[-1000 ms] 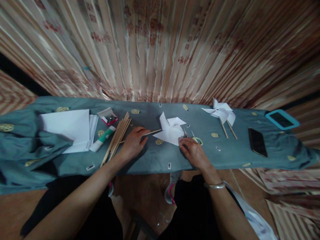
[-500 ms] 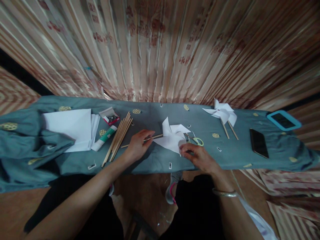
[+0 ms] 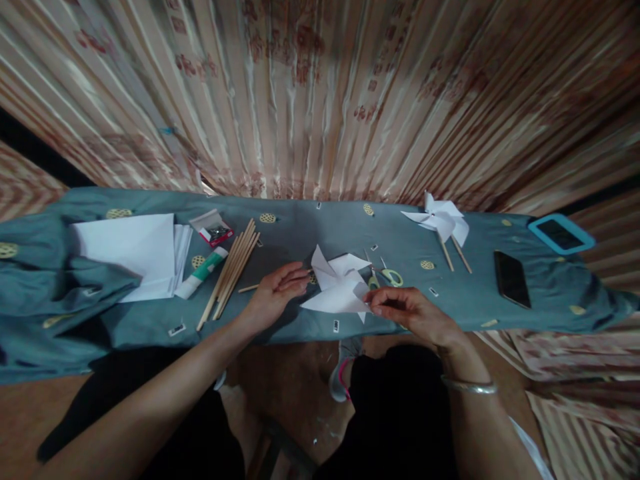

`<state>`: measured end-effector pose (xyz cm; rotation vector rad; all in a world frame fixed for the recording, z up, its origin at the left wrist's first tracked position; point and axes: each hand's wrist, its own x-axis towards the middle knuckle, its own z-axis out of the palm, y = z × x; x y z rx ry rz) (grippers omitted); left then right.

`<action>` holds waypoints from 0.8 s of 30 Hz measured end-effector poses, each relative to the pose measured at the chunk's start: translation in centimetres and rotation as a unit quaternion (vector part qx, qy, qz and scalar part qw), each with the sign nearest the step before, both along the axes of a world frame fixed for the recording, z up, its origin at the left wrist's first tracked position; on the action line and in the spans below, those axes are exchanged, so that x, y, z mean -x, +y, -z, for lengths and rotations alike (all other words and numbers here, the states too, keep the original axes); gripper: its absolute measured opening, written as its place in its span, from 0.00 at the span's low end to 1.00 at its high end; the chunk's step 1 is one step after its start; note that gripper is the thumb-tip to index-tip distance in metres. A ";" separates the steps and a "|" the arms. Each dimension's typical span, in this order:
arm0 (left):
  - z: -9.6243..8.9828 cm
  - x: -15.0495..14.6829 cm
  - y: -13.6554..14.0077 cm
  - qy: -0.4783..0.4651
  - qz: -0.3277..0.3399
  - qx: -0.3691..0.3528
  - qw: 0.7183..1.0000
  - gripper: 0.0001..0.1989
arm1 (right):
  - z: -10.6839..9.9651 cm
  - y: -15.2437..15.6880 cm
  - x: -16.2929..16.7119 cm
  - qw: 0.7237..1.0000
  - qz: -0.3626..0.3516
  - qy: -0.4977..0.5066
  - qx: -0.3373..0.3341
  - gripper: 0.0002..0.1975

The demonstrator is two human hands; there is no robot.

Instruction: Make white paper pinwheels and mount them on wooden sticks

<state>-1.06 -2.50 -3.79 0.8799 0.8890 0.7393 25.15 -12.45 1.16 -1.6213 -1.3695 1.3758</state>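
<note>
A white paper pinwheel (image 3: 336, 293) lies in the middle of the cloth-covered table. My right hand (image 3: 405, 308) pinches its lower right blade between thumb and fingertips. My left hand (image 3: 280, 287) hovers just left of the pinwheel, fingers stretched out, holding nothing. One end of a wooden stick (image 3: 249, 289) shows to the left of that hand; the rest of it is hidden. Partly covered by the pinwheel and my right hand, scissors with pale green handles (image 3: 391, 276) lie on the cloth.
Left on the blue-green cloth (image 3: 295, 227) are white paper sheets (image 3: 127, 253), a glue stick (image 3: 203, 272), an open small box (image 3: 215, 229) and several wooden sticks (image 3: 231, 273). Rightward lie pinwheels on sticks (image 3: 445, 219), a phone (image 3: 512, 279) and a blue-framed device (image 3: 561, 234). A curtain (image 3: 300, 120) hangs behind.
My left hand's fingers have spread off the stick, which no longer shows between hand and pinwheel. The pinwheel has turned and shifted slightly left. My right hand stays at its lower right blade.
</note>
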 end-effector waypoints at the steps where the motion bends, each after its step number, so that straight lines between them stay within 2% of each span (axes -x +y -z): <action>1: -0.1 0.2 -0.4 -0.001 0.002 0.008 1.000 0.30 | -0.1 -0.1 -0.1 1.000 -0.005 0.001 0.003 0.16; 6: -1.0 0.6 -2.1 -0.024 0.012 0.103 0.994 0.25 | -1.0 -0.8 -0.5 1.000 -0.014 0.014 0.012 0.15; 11: -1.2 0.1 -2.4 -0.075 0.034 0.204 0.975 0.17 | -1.5 -1.1 -0.5 1.000 -0.010 0.022 0.019 0.16; 15: -0.7 -1.0 -2.2 -0.103 0.080 0.207 0.970 0.11 | -1.6 -1.2 -0.3 0.999 -0.017 0.028 0.015 0.15; 19: 0.1 -2.2 -2.0 -0.108 0.086 0.207 0.968 0.05 | -1.6 -1.1 0.3 0.998 -0.034 0.044 0.015 0.15; 24: 0.4 -2.8 -1.9 -0.084 0.089 0.191 0.974 0.07 | -1.2 -0.5 1.2 0.997 -0.066 0.046 0.015 0.15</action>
